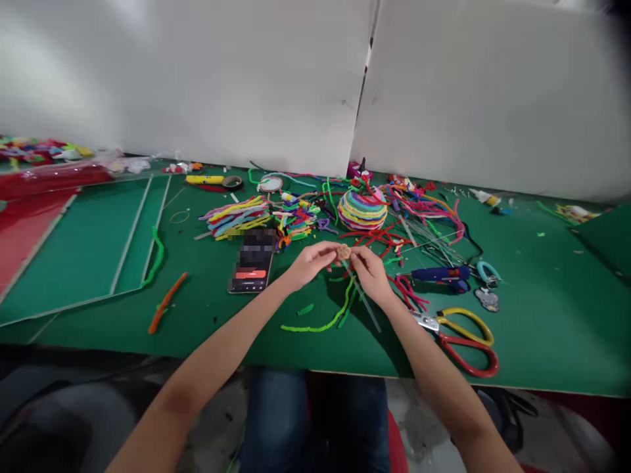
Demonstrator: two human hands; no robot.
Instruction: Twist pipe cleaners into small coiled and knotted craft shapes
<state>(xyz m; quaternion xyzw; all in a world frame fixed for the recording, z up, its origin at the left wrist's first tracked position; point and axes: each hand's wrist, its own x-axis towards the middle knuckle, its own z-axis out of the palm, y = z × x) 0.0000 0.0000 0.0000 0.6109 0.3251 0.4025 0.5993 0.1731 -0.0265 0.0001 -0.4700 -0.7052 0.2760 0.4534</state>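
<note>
A small tan, flower-like disc [344,251] is pinched between the fingertips of both hands above the middle of the table. My left hand [318,259] closes on it from the left, and my right hand [369,268] from the right. A thin translucent stick [365,303] slants down to the right below the disc; whether a hand holds it cannot be made out. Beneath the hands lie a bright green pipe cleaner [325,326] and a short green piece [305,309]. Beyond them sits a striped ball of coiled pipe cleaners [362,211].
Scissors [466,328] with yellow and red handles and a blue glue gun [440,276] lie right. Left are a phone [250,263], bundled pipe cleaners [239,217] and an orange one [167,303]. A white partition [221,79] stands behind the green table [542,315].
</note>
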